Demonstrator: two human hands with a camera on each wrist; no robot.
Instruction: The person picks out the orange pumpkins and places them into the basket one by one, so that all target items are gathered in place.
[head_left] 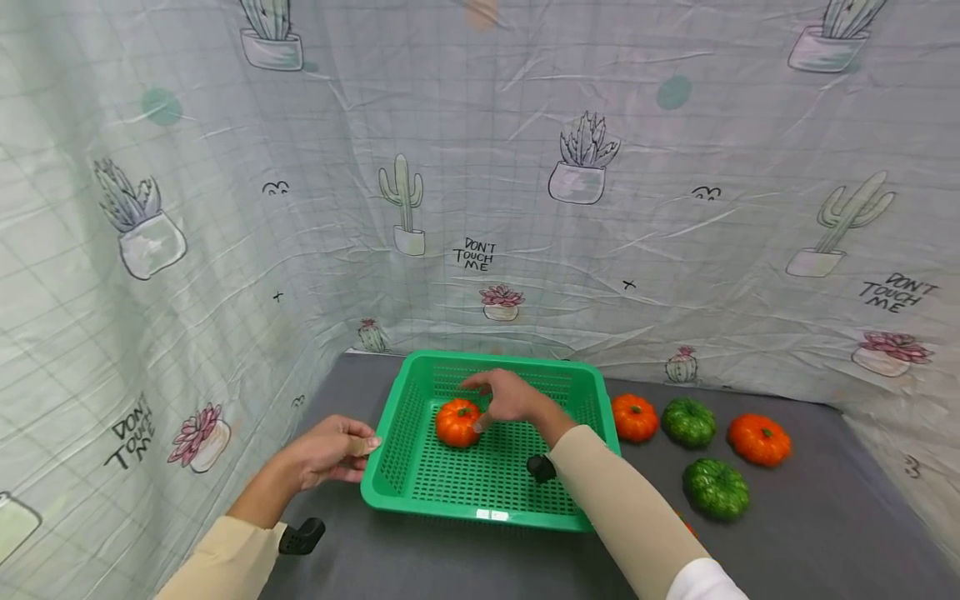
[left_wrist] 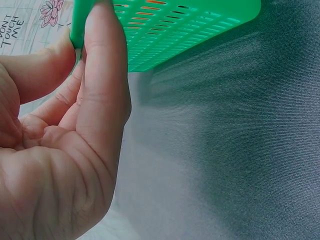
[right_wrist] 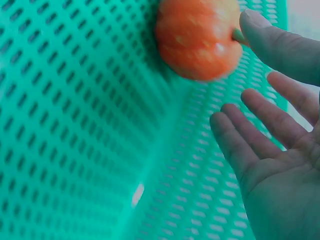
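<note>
A green perforated plastic basket (head_left: 480, 521) stands on the dark table, its left rim pinched between the thumb and fingers of my left hand (head_left: 333, 454). The left wrist view shows the thumb and forefinger meeting on the rim of the basket (left_wrist: 200, 25). Inside it, left of the middle, lies a small orange pumpkin (head_left: 456, 422) with a green stem. My right hand (head_left: 512, 396) reaches over the basket beside this pumpkin, fingers spread. In the right wrist view the right hand (right_wrist: 285, 145) has its thumb near the stem of the pumpkin (right_wrist: 197, 40); whether they touch, I cannot tell.
Right of the basket on the grey tabletop (head_left: 795, 533) lie two orange pumpkins (head_left: 635, 418) (head_left: 759, 440) and two green pumpkins (head_left: 688, 422) (head_left: 716, 489). A further orange bit shows beside the right sleeve (head_left: 630, 508). A cactus-printed curtain (head_left: 480, 208) hangs behind and at the left.
</note>
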